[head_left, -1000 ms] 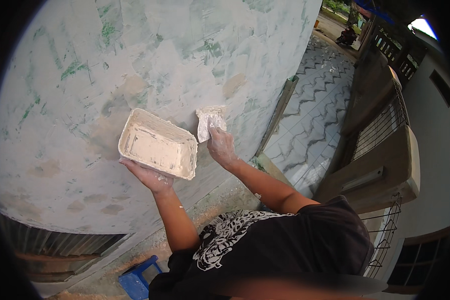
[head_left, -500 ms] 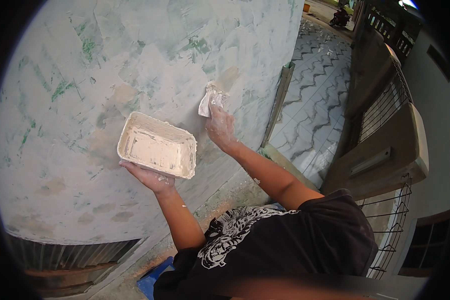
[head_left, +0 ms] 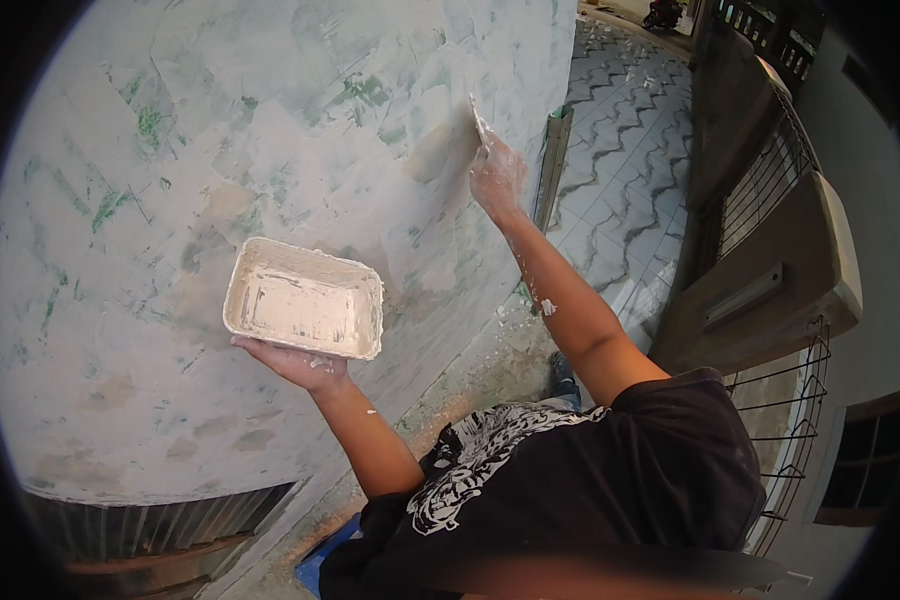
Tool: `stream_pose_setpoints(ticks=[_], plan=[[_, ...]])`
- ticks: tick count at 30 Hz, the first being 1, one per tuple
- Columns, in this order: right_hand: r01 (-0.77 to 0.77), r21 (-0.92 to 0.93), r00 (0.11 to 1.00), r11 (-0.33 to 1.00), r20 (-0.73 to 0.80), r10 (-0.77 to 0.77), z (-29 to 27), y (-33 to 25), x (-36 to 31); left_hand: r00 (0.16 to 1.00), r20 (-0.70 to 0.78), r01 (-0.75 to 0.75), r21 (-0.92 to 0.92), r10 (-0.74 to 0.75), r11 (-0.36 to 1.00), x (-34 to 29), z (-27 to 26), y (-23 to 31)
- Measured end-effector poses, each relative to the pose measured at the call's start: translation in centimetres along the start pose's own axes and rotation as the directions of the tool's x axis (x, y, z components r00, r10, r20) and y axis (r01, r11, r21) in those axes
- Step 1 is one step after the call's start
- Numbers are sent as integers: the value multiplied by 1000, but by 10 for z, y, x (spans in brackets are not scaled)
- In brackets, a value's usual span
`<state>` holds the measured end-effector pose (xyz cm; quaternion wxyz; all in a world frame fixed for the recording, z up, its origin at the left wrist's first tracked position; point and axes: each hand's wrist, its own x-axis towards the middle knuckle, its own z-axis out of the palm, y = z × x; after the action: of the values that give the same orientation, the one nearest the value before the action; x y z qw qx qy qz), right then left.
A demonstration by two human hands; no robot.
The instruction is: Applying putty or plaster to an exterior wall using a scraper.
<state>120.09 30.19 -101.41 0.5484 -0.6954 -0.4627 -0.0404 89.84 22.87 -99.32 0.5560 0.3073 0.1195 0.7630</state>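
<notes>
My left hand [head_left: 295, 366] is closed under a rectangular tub [head_left: 305, 300], bearing it from below near the wall. Pale putty coats the tub's inside and crusts its rim. Up at the wall's right part, my right hand [head_left: 498, 178] grips a thin putty knife [head_left: 479, 122] smeared with putty. The blade is seen nearly edge-on, against or very close to the wall; its handle is hidden in my fingers. The wall [head_left: 300, 150] carries pale, streaky putty with green patches and bare brownish spots. White smears dot my right hand and forearm.
Right of the wall's edge runs a patterned tile floor [head_left: 620, 170]. A low wall [head_left: 770, 270] with wire grilles stands along the right. Below are a rough concrete ledge [head_left: 460, 370], a blue object [head_left: 320, 560] and a slatted opening [head_left: 160, 530] at lower left.
My right hand has moved up and right along the wall, and the putty knife has turned from showing its coated face to nearly edge-on. The tub stays in my left hand, shifted slightly.
</notes>
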Motion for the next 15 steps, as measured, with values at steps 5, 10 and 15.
stream_pose_setpoints(ticks=[5, 10, 15], plan=[[275, 47, 874, 960, 405, -269, 43, -37, -119, 1000, -5, 5, 4, -5, 1000, -5, -3, 5], [309, 259, 801, 915, 448, -397, 13, -22, -135, 999, -34, -2, 66, 5, 998, 3, 19, -11], [-70, 190, 950, 979, 311, 8, -5, 79, -69, 997, -69, -32, 128, 41, 991, -5, 48, -55]])
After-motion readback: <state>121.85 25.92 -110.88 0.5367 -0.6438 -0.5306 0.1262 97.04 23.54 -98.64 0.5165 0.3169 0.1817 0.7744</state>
